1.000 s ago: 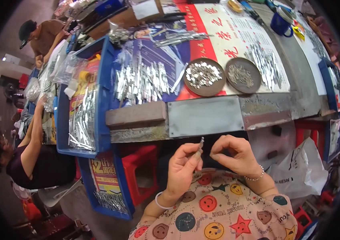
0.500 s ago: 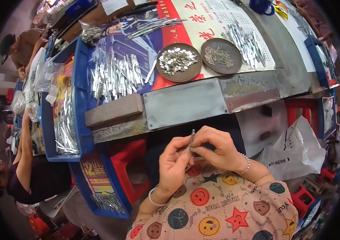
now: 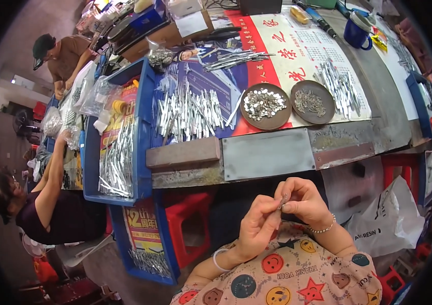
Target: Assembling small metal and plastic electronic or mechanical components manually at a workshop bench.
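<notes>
My left hand (image 3: 258, 227) and my right hand (image 3: 303, 201) meet in my lap, below the workbench edge. Both pinch one small thin metal piece (image 3: 283, 200) between thumb and fingertips; most of it is hidden by the fingers. On the bench above lie a pile of silver metal strips (image 3: 188, 108), a brown dish of small shiny round parts (image 3: 263, 101) and a second brown dish of small dark parts (image 3: 311, 101). Another bunch of metal strips (image 3: 342, 89) lies to the right of the dishes.
A grey metal plate (image 3: 268, 153) and a wooden block (image 3: 183, 152) sit at the bench's front edge. A blue tray of strips (image 3: 117, 157) hangs at the left. Two other people (image 3: 48, 203) work at the left. Red stools (image 3: 188, 223) stand under the bench, a white bag (image 3: 386, 223) at right.
Both hands have dropped slightly lower and closed tighter over the metal piece, which stuck up between the fingers before. The view has tilted, bringing more of the bench into sight.
</notes>
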`<action>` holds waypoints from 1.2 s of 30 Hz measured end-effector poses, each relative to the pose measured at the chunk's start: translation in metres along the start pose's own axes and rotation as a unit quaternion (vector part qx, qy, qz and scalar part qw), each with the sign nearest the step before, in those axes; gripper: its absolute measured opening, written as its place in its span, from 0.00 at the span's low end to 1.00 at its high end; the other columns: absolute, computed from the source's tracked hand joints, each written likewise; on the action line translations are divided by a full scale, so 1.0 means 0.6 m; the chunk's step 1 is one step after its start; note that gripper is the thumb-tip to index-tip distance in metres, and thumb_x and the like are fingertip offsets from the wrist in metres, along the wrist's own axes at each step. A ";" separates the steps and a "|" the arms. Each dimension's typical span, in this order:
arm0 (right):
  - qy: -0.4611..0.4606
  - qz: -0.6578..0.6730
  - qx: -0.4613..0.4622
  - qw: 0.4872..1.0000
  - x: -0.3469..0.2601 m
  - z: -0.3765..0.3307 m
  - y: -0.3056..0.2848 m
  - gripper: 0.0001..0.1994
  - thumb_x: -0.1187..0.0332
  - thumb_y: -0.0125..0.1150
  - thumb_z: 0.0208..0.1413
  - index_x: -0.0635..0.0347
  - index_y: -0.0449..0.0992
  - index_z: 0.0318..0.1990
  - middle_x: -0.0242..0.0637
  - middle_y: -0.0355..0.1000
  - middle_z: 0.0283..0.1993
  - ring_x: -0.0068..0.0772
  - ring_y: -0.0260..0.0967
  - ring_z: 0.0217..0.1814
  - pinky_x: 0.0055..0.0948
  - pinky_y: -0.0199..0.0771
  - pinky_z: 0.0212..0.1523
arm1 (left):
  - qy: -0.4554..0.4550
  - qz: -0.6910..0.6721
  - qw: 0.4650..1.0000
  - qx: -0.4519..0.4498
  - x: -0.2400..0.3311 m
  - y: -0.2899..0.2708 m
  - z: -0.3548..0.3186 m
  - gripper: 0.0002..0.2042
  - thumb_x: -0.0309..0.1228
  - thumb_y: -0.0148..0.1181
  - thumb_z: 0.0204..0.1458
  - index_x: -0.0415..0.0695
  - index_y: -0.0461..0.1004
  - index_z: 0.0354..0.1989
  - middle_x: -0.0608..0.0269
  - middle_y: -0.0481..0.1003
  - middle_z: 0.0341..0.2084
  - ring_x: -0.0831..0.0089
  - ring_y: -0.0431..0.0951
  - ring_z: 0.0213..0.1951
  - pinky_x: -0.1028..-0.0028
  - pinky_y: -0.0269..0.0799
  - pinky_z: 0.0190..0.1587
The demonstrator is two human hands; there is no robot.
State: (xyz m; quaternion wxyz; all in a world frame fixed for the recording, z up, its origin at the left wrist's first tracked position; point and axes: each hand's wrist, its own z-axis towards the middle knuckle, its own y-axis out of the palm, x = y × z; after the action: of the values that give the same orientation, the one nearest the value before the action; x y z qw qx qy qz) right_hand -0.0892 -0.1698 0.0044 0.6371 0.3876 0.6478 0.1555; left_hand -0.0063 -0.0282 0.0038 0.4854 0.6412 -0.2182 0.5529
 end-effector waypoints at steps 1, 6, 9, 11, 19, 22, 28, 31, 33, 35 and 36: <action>0.002 0.020 0.003 1.000 0.001 0.002 0.004 0.07 0.79 0.64 0.47 0.64 0.70 0.30 0.35 0.69 0.36 0.23 0.68 0.37 0.22 0.71 0.40 | 0.011 0.010 1.000 0.003 0.000 -0.001 -0.001 0.13 0.17 0.47 0.58 0.40 0.67 0.51 0.64 0.62 0.39 0.84 0.66 0.29 0.85 0.64 0.28; -0.093 -0.094 0.059 0.989 0.018 0.002 0.025 0.06 0.78 0.64 0.48 0.66 0.72 0.31 0.37 0.70 0.36 0.24 0.69 0.38 0.23 0.72 0.40 | 0.074 0.055 0.994 0.057 0.005 0.005 0.003 0.13 0.17 0.48 0.57 0.40 0.68 0.50 0.62 0.64 0.39 0.83 0.66 0.28 0.84 0.64 0.28; -0.194 -0.237 0.106 0.946 0.018 -0.003 0.046 0.06 0.78 0.64 0.48 0.68 0.73 0.32 0.40 0.72 0.36 0.27 0.70 0.37 0.23 0.73 0.38 | 0.103 0.145 0.980 0.087 0.006 0.005 0.007 0.12 0.18 0.50 0.57 0.39 0.69 0.49 0.60 0.66 0.38 0.83 0.66 0.27 0.84 0.64 0.27; -0.239 -0.301 0.125 0.915 0.014 -0.006 0.054 0.06 0.78 0.64 0.48 0.68 0.74 0.33 0.42 0.72 0.36 0.28 0.71 0.36 0.23 0.73 0.37 | 0.141 0.173 0.970 0.097 0.000 0.008 0.009 0.11 0.18 0.50 0.56 0.38 0.70 0.48 0.60 0.66 0.37 0.82 0.65 0.26 0.83 0.63 0.26; -0.329 -0.500 0.136 0.790 0.007 -0.018 0.068 0.06 0.80 0.62 0.47 0.66 0.75 0.34 0.43 0.75 0.36 0.34 0.74 0.33 0.25 0.75 0.31 | 0.161 0.169 0.967 0.106 -0.005 0.017 0.000 0.12 0.17 0.51 0.55 0.38 0.70 0.48 0.59 0.66 0.37 0.80 0.65 0.28 0.83 0.63 0.26; -0.323 -0.494 0.134 0.796 0.007 -0.020 0.068 0.07 0.79 0.62 0.47 0.66 0.76 0.36 0.45 0.75 0.38 0.36 0.76 0.35 0.25 0.76 0.33 | 0.176 0.192 0.959 0.115 -0.011 0.019 -0.001 0.13 0.17 0.52 0.55 0.37 0.70 0.48 0.58 0.67 0.37 0.79 0.66 0.28 0.82 0.63 0.27; -0.322 -0.497 0.147 0.792 0.004 -0.020 0.067 0.07 0.80 0.60 0.48 0.67 0.76 0.37 0.48 0.76 0.41 0.38 0.77 0.37 0.26 0.77 0.35 | 0.229 0.258 0.930 0.124 -0.023 0.022 0.011 0.13 0.15 0.54 0.52 0.37 0.70 0.47 0.55 0.67 0.34 0.73 0.67 0.29 0.79 0.65 0.28; -0.275 -0.499 0.139 0.810 -0.007 -0.023 0.073 0.07 0.82 0.57 0.50 0.68 0.74 0.37 0.49 0.75 0.43 0.37 0.76 0.40 0.27 0.76 0.39 | 0.238 0.261 0.925 0.143 -0.032 0.024 0.014 0.13 0.14 0.53 0.52 0.37 0.70 0.46 0.54 0.68 0.35 0.72 0.69 0.30 0.79 0.66 0.29; -0.302 -0.528 0.154 0.779 -0.005 -0.018 0.072 0.08 0.83 0.57 0.48 0.67 0.75 0.37 0.47 0.76 0.42 0.38 0.77 0.37 0.27 0.77 0.35 | 0.202 0.211 0.946 0.140 -0.037 0.024 0.012 0.14 0.14 0.49 0.54 0.38 0.69 0.48 0.55 0.67 0.39 0.74 0.68 0.35 0.81 0.66 0.35; -0.313 -0.538 0.162 0.766 0.002 -0.012 0.070 0.09 0.82 0.60 0.46 0.67 0.75 0.37 0.48 0.76 0.39 0.41 0.77 0.35 0.27 0.77 0.34 | 0.182 0.183 0.957 0.129 -0.043 0.017 0.009 0.12 0.14 0.47 0.56 0.37 0.67 0.48 0.54 0.65 0.42 0.75 0.68 0.38 0.81 0.66 0.40; -0.314 -0.550 0.166 0.756 0.000 -0.013 0.071 0.09 0.81 0.61 0.45 0.67 0.75 0.36 0.48 0.76 0.39 0.42 0.77 0.35 0.27 0.77 0.33 | 0.168 0.192 0.959 0.125 -0.040 0.020 0.008 0.13 0.18 0.48 0.58 0.41 0.64 0.50 0.57 0.66 0.44 0.75 0.68 0.41 0.79 0.64 0.43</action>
State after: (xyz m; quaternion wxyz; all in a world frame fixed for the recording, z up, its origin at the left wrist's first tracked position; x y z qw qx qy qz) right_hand -0.0835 -0.1396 0.0351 0.7063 0.0917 0.5282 -0.4623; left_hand -0.0203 -0.0438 -0.0134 0.3152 0.5410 -0.1816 0.7582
